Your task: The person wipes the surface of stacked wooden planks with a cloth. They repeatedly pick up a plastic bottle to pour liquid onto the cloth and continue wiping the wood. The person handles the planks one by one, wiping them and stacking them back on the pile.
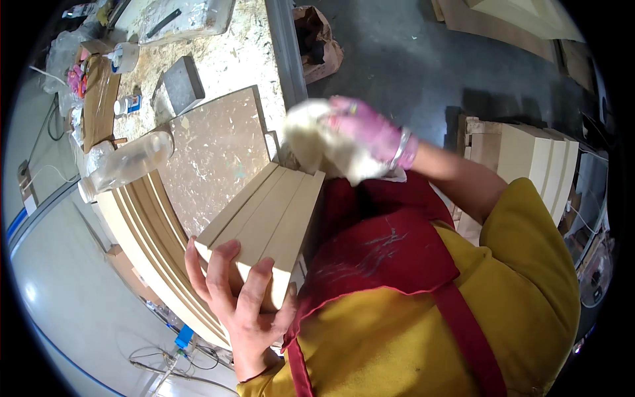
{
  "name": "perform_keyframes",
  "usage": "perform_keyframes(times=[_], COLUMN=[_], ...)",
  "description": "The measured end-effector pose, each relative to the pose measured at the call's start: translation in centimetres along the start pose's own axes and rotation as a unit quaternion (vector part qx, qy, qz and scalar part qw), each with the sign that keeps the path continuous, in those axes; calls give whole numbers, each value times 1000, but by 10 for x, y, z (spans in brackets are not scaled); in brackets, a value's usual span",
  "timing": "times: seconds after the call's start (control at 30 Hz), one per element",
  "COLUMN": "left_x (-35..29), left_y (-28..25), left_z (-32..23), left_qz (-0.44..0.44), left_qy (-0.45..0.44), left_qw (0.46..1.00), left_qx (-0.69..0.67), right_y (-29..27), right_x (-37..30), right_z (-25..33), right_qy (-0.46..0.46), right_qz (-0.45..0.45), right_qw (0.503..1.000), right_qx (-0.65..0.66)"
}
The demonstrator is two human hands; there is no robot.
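Several pale, fibreboard-like boards [268, 208] lie side by side in a tight bundle, one end toward my body and the other over a brown, paint-flecked panel [210, 149]. My bare left hand [245, 301] grips the near end of the bundle, fingers spread across the top edges and thumb at the side. At the far end, my right hand [370, 129], in a pink glove and slightly blurred, clutches a bunched off-white cloth [311, 135]. The cloth hangs close by the boards' far end; whether it touches them I cannot tell.
On the stained workbench [231, 63] are a grey block [184, 83], a clear plastic bottle [132, 159] on its side and a small white bottle [127, 104]. Long boards [155, 231] are stacked at the left. A paper bag [321, 43] and a board stack [536, 165] stand beyond the bench.
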State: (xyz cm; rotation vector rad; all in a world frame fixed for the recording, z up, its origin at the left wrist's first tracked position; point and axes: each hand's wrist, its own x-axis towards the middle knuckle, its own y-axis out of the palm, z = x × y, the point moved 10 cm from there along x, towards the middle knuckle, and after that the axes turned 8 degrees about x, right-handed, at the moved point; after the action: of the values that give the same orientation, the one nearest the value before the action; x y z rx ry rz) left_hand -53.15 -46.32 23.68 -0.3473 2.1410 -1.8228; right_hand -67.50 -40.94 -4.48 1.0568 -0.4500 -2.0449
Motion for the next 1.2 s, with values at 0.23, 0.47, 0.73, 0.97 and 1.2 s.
perform_keyframes(times=[0.23, 0.47, 0.73, 0.97, 1.2], left_x=[-1, 1, 36, 67, 40], left_y=[-1, -26, 30, 45, 33], left_z=[2, 194, 339, 315, 200], left_qz=[37, -210, -280, -229, -37], left_qy=[29, -280, -284, -252, -95], left_qw=[999, 868, 829, 881, 983], left_qx=[-8, -352, -392, -329, 154], right_y=[96, 188, 202, 196, 173], right_x=[14, 68, 54, 51, 58], right_z=[101, 59, 32, 45, 35], right_qy=[-140, 2, -71, -336, -59], right_qz=[184, 195, 169, 122, 185], right_qw=[965, 951, 862, 787, 981], right_qx=[121, 238, -473, -503, 0])
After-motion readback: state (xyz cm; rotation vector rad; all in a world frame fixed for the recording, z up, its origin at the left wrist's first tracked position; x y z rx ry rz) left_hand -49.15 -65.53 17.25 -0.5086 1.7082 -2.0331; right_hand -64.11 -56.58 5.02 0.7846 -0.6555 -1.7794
